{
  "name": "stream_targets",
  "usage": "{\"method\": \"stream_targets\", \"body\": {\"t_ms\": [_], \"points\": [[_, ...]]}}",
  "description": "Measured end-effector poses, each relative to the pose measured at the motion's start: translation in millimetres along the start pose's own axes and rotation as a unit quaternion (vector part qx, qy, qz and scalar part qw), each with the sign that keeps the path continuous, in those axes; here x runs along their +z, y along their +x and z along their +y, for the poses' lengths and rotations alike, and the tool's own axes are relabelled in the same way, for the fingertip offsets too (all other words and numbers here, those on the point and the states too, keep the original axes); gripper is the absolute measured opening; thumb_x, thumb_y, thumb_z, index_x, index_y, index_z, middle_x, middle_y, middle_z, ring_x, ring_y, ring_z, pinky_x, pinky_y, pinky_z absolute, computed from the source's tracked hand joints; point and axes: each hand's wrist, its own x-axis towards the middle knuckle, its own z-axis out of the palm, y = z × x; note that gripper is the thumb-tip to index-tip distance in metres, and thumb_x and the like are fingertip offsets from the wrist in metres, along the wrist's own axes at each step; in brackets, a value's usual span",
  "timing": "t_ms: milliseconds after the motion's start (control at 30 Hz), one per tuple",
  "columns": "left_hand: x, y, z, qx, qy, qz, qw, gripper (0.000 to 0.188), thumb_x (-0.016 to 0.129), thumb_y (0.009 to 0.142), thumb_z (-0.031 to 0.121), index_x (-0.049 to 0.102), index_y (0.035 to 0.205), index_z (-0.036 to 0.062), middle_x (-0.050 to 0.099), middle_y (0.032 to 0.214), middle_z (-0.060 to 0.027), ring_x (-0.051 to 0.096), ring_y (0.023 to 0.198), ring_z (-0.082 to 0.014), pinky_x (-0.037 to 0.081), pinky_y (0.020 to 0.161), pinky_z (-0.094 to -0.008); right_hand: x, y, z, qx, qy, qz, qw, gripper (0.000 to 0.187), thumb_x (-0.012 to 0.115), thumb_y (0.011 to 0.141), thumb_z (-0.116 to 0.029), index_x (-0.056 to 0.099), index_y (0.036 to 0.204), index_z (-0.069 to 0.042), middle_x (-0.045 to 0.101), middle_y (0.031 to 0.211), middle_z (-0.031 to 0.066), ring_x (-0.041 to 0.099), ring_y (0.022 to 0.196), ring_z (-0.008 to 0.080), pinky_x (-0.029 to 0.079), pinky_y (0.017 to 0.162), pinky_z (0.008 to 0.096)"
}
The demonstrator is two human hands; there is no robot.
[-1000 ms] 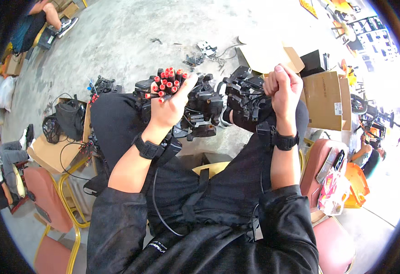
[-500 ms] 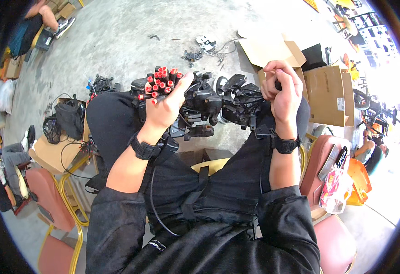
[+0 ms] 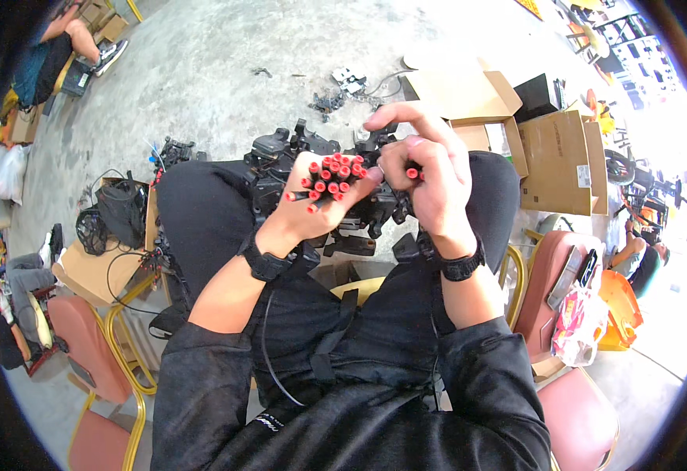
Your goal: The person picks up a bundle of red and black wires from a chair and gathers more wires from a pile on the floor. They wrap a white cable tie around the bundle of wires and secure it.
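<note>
My left hand [image 3: 303, 213] is closed around a bundle of slim black rods with red ends [image 3: 332, 180], their ends turned up toward me. I cannot make out what kind of rods they are. Close on its right, my right hand [image 3: 442, 179] pinches a black rod with a red end [image 3: 412, 173], its forefinger stretched out over the top. The two hands nearly meet. Under and beyond them lies a pile of black plastic parts [image 3: 274, 147] between my knees, partly covered by my hands.
An open cardboard box [image 3: 554, 166] stands to the right, with more black parts beyond it. A box holding a black bag [image 3: 120, 206] is at the left. Pink chairs [image 3: 84, 337] flank me. Loose parts [image 3: 349, 78] lie on the concrete floor ahead. Another person's leg [image 3: 83, 41] shows far left.
Both hands have come together in the middle: the left moved right and down with its bundle, the right moved left. The red end in my right hand now shows.
</note>
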Motion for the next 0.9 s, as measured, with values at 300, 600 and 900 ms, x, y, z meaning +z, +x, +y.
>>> {"method": "stream_targets", "body": {"t_ms": [300,600,900], "points": [[0,2,-2,0.016,0.003,-0.007,1.000,0.006,0.061,0.078,0.006,0.061,0.074,0.0017,0.055,0.057,-0.0033,0.050,0.047,-0.0111,0.038,0.048,-0.0255,12,4,10,0.046,0.033,0.088,0.994,0.021,0.062,0.082,-0.014,0.063,0.099,-0.002,0.050,0.060,-0.0077,0.044,0.057,-0.0005,0.034,0.050,0.0154],[3,11,-6,0.001,0.029,0.006,1.000,0.011,0.061,0.073,0.010,0.057,0.066,0.0018,0.058,0.057,-0.0053,0.055,0.052,-0.0102,0.042,0.050,-0.0262,26,-4,18,-0.051,-0.080,0.131,0.987,0.023,0.051,0.091,-0.018,0.064,0.098,0.000,0.061,0.082,0.0011,0.054,0.074,0.0068,0.043,0.071,0.0203],[5,20,7,-0.027,0.012,-0.035,0.999,0.019,0.065,0.068,0.007,0.059,0.084,0.0014,0.063,0.074,-0.0056,0.060,0.068,-0.0121,0.047,0.063,-0.0265,8,5,27,-0.058,0.053,0.000,0.997,0.030,0.042,0.093,-0.017,0.061,0.100,0.006,0.048,0.125,0.0183,0.045,0.117,0.0256,0.034,0.098,0.0353]]}}
